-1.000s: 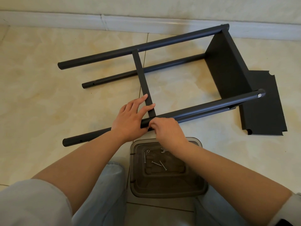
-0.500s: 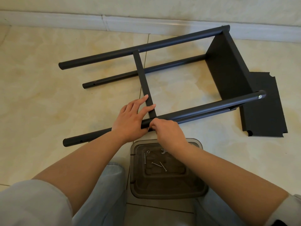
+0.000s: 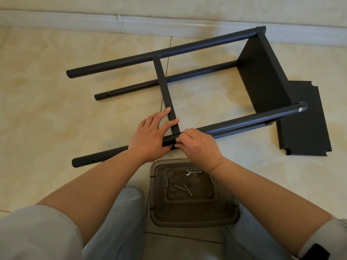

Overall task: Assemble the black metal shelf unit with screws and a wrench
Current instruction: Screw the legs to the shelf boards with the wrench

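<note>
The black shelf frame lies on its side on the tiled floor. Its near tube runs left to right, and a thin shelf panel, seen edge-on, meets it in the middle. My left hand rests over that joint, fingers spread on the panel edge and palm on the tube. My right hand pinches at the tube's underside beside the joint; what its fingertips hold is hidden. A fitted end panel stands at the right. Screws and a small wrench lie in a tray.
A loose black shelf panel lies flat on the floor at the right. The far tube and lower back tube stretch toward the white baseboard. My knees in light jeans flank the tray.
Both hands stay at the joint on the near tube. My right fingers have shifted slightly lower against the tube. The frame has not moved.
</note>
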The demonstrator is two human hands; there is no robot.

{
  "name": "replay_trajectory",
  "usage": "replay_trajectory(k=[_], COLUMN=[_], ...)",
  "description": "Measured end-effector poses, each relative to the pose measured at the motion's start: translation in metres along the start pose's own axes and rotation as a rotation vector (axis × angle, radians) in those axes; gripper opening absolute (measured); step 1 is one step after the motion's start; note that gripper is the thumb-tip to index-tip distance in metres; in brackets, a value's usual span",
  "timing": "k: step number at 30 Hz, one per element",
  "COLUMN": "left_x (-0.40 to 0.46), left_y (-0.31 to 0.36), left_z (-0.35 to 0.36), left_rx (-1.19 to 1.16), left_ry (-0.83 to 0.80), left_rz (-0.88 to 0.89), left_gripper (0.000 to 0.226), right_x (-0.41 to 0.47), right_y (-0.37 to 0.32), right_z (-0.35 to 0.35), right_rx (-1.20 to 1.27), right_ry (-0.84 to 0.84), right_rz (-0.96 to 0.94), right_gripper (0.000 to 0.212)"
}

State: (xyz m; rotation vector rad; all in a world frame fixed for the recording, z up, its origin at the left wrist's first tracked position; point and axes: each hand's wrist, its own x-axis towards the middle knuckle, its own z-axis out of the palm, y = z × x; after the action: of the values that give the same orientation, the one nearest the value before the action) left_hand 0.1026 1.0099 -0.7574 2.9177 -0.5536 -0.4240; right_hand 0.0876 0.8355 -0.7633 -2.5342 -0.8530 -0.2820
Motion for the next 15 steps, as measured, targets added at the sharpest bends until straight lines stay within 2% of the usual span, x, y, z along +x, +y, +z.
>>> replay_trajectory(k=[7, 15], left_x=[0.0, 0.0], left_y=[0.0, 0.0], left_z=[0.001, 0.0], left_rx=[0.02, 0.023], left_ry=[-0.003, -0.006], left_rz=[-0.006, -0.005], left_gripper=[0.074, 0.074], right_x=[0.002, 0.002], right_y=[0.012, 0.017], right_z=[0.002, 0.002], right_rx=[-0.172, -0.283], right_ry=[0.052, 0.077], right_rz=[-0.177, -0.232], right_gripper=[0.012, 0.023])
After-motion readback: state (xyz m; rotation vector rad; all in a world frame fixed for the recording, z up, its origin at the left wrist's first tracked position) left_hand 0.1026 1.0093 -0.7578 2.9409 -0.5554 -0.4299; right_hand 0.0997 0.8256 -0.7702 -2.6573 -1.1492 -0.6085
